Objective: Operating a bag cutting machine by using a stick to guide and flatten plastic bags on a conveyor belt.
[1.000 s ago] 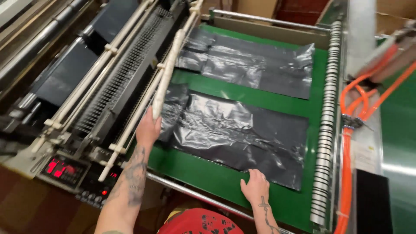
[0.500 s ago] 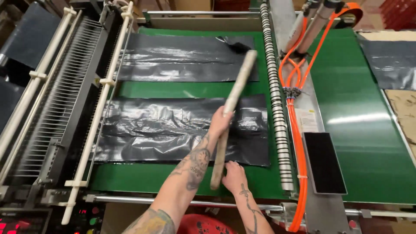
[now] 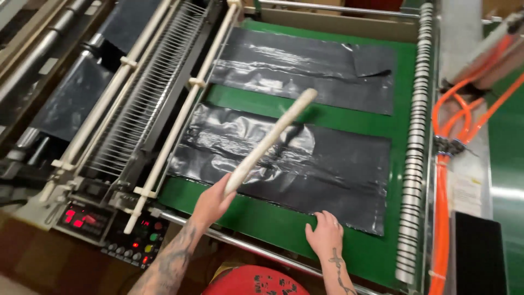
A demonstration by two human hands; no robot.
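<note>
The left hand (image 3: 212, 201) is clenched around the near end of a pale wooden stick (image 3: 270, 140), which is held slanting above the green conveyor belt (image 3: 262, 218). The nearer stack of black plastic bags (image 3: 305, 164) is pressed at its near edge by the spread fingers of the right hand (image 3: 326, 236).

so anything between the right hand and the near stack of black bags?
Nothing visible. The right hand already rests on the near edge of the near stack of black plastic bags on the green belt. The pale stick in the left hand slants above the stack farther left, clear of the right hand.
</note>
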